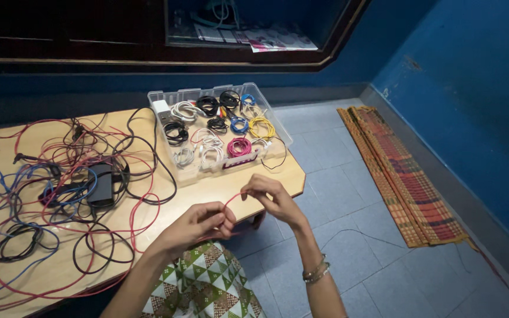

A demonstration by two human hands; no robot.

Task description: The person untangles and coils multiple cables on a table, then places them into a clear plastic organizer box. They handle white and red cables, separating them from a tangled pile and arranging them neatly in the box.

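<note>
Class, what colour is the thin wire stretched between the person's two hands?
Red: the thin wire shows best in the head view.

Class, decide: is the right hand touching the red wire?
Touching. The head view shows the right hand pinching the red wire between its fingertips, with the left hand gripping its other end.

Two bare forearms without sleeves, left hand and right hand without rings, thin metal bangles stacked on the right wrist, garment with green, white and brown triangle print over the lap
</note>
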